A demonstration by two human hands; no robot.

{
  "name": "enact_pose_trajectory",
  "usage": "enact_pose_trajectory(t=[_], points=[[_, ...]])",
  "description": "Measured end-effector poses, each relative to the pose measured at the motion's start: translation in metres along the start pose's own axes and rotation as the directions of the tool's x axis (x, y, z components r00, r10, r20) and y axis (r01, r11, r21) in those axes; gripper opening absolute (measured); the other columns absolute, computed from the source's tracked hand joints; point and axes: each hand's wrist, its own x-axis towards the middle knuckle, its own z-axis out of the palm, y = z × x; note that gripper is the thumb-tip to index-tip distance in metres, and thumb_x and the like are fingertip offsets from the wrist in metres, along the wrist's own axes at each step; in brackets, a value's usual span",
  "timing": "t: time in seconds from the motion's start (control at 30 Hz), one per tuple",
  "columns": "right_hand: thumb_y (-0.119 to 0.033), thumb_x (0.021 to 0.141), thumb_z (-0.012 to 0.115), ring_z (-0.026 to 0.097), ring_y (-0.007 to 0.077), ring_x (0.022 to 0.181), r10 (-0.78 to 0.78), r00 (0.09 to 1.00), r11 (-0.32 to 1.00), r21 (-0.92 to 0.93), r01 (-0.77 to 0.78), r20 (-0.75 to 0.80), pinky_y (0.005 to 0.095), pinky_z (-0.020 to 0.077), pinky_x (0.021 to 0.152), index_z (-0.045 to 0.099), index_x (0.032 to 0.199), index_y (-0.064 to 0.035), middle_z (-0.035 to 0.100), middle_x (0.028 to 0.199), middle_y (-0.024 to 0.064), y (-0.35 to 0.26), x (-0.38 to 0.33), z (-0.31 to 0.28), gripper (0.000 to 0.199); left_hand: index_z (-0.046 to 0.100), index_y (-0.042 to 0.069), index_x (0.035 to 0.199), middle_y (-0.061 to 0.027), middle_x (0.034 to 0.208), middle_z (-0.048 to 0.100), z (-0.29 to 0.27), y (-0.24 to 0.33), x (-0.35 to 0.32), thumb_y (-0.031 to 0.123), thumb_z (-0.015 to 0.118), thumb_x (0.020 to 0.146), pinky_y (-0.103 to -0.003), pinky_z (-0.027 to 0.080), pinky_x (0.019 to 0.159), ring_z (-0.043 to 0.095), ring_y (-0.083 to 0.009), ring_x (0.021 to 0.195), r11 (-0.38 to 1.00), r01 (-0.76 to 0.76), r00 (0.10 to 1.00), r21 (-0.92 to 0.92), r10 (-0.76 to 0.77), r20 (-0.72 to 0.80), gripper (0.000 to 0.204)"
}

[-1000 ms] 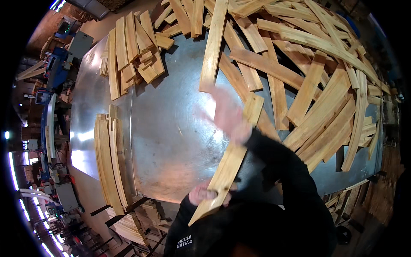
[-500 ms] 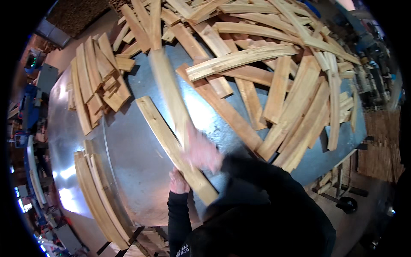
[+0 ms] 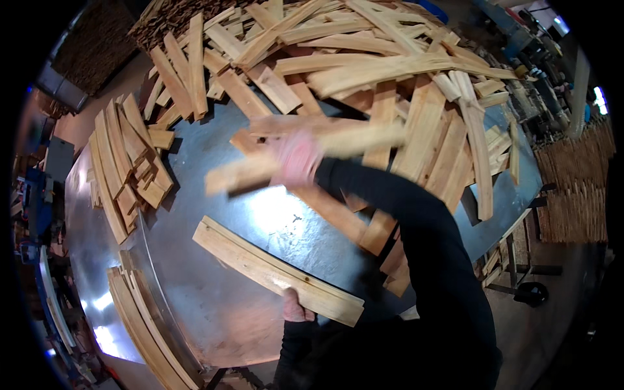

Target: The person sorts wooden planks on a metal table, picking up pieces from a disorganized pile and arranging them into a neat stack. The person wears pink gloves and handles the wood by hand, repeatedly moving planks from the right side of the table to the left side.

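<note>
Near the table's front, my left hand [image 3: 297,307] grips two wooden planks [image 3: 250,260] lying side by side. The thumb lies over the nearer plank and the fingers are mostly hidden underneath. My right hand [image 3: 297,158] reaches out over the metal table [image 3: 214,312], smeared by motion. It is closed round another wooden plank [image 3: 237,174], also blurred, which points left and right. Behind and below that plank, several loose planks from the large pile [image 3: 364,45] show, some partly covered by my right arm.
A smaller stack of planks [image 3: 116,166] lies at the left, with short offcuts beside it. Long planks [image 3: 146,331] rest along the near left edge. At the right, bundled thin wood [image 3: 572,188] stands beyond the table. Machinery [image 3: 32,214] lines the left side.
My right hand has moved away and to the right, taking hold of a plank from the pile. The plank seen half a second ago in it now lies against the one in my left hand.
</note>
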Motion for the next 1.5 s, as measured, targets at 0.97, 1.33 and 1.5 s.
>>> enact_pose_trajectory(t=[0.97, 1.33, 1.5], points=[[-0.064, 0.068, 0.071, 0.037, 0.0411, 0.125, 0.534, 0.616, 0.845, 0.346, -0.407, -0.579, 0.0475, 0.0285, 0.104, 0.032, 0.142, 0.0077, 0.041, 0.132, 0.028, 0.209, -0.268, 0.111, 0.11, 0.044, 0.004, 0.142, -0.0159, 0.138, 0.054, 0.004, -0.012, 0.018, 0.044, 0.059, 0.095, -0.055, 0.044, 0.106, 0.054, -0.0349, 0.124, 0.994, -0.058, 0.998, 0.095, 0.062, -0.034, 0.063], [-0.023, 0.076, 0.077, 0.056, 0.0398, 0.122, 0.814, 0.481, 0.58, 0.449, -0.679, -0.325, 0.0433, 0.0464, 0.103, 0.035, 0.152, -0.0125, 0.058, 0.132, 0.0228, 0.325, -0.364, 0.17, 0.088, 0.048, 0.005, 0.138, -0.0142, 0.133, 0.056, 0.003, 0.011, 0.017, 0.028, 0.05, 0.1, -0.048, 0.045, 0.107, 0.055, -0.0313, 0.123, 0.992, -0.003, 0.983, 0.127, -0.02, 0.181, 0.044], [-0.02, 0.076, 0.08, 0.061, 0.0234, 0.117, 0.493, 0.757, 0.713, 0.698, -0.068, -0.429, 0.0329, 0.0508, 0.096, 0.043, 0.146, -0.0034, 0.063, 0.128, 0.0157, 0.246, -0.34, 0.113, 0.081, 0.057, 0.003, 0.124, -0.0144, 0.119, 0.062, 0.002, 0.009, 0.026, 0.013, 0.056, 0.095, -0.049, 0.047, 0.104, 0.059, -0.0317, 0.115, 1.0, 0.019, 0.999, -0.015, -0.02, -0.037, 0.03]])
